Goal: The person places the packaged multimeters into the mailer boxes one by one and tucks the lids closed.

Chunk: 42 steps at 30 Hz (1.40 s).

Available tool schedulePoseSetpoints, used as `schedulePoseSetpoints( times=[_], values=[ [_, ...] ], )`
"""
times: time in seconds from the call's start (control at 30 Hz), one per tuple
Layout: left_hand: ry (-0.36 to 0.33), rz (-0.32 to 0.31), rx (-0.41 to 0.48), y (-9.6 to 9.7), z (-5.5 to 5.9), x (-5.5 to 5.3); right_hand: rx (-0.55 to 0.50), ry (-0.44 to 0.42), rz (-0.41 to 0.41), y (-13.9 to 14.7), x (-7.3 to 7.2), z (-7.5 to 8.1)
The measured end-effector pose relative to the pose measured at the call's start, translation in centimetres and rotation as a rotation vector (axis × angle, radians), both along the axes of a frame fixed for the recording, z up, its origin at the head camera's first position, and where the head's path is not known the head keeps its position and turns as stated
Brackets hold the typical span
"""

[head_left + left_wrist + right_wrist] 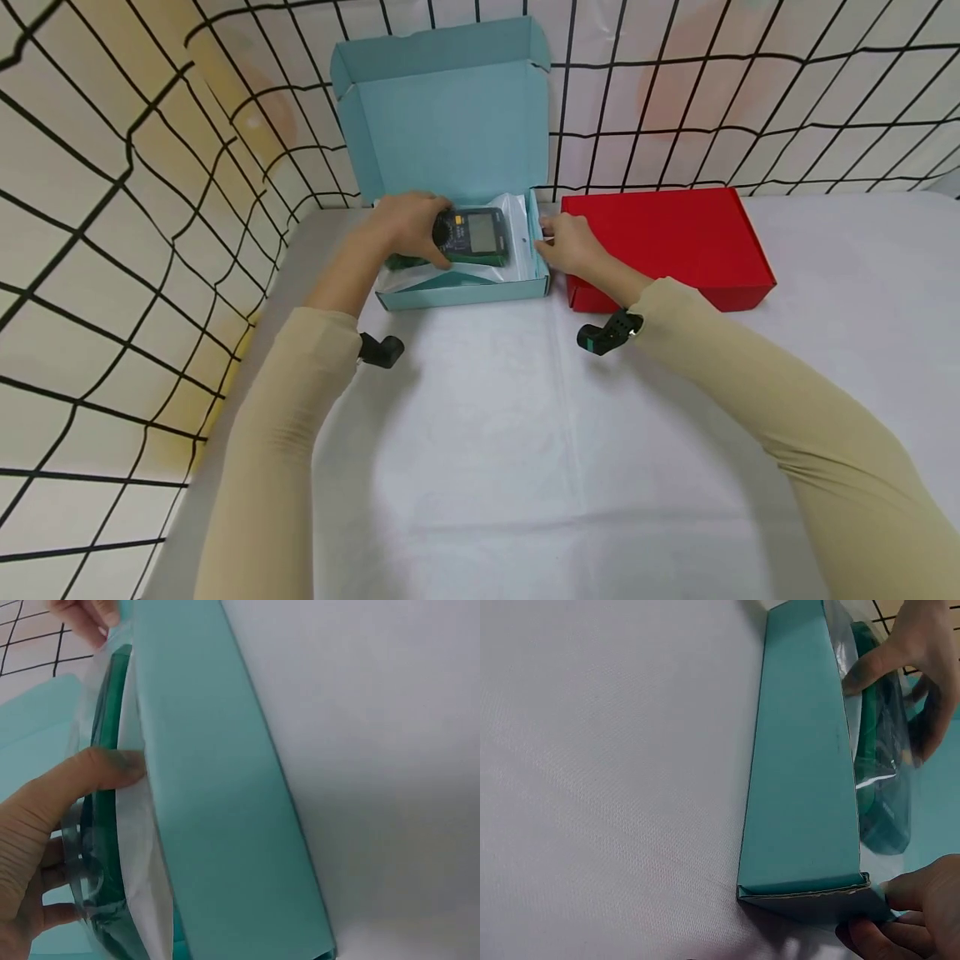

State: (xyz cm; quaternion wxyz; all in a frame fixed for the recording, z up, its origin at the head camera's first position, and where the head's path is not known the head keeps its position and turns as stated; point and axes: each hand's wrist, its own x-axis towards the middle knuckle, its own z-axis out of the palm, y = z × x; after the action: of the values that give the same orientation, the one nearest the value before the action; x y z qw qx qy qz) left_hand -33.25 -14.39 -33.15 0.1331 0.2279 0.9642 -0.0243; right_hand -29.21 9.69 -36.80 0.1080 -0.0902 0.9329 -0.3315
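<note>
A dark digital multimeter (482, 232) with a green edge lies in a clear plastic bag (889, 817) inside a light-blue cardboard box (465, 295). My left hand (408, 223) grips the bagged multimeter from above, its thumb (112, 769) along the near green edge and its other fingers over the far side. At the box's right end, my right hand (573, 243) pinches the side wall between thumb and fingers. White padding (142, 862) lies between the multimeter and the box's front wall.
The box's lid (457, 125) stands raised against a black wire grid (622, 133). A closed red box (667, 237) sits just right of the light-blue box, under my right forearm. More wire grid rises along the left. White cloth (480, 450) covers the table.
</note>
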Motion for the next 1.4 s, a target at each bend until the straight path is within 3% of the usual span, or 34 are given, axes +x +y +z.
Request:
schedulePoseSetpoints(
  times=[0.47, 1.13, 1.4],
  values=[
    [-0.032, -0.005, 0.006, 0.6, -1.3, -0.7, -0.012, 0.002, 0.018, 0.0, -0.1, -0.2],
    [-0.245, 0.072, 0.220, -0.3, -3.6, -1.1, 0.009, 0.043, 0.035, 0.0, -0.1, -0.5],
    [-0.237, 0.093, 0.287, -1.2, -4.3, -0.7, 0.010, 0.048, 0.024, 0.0, -0.1, -0.5]
  ],
)
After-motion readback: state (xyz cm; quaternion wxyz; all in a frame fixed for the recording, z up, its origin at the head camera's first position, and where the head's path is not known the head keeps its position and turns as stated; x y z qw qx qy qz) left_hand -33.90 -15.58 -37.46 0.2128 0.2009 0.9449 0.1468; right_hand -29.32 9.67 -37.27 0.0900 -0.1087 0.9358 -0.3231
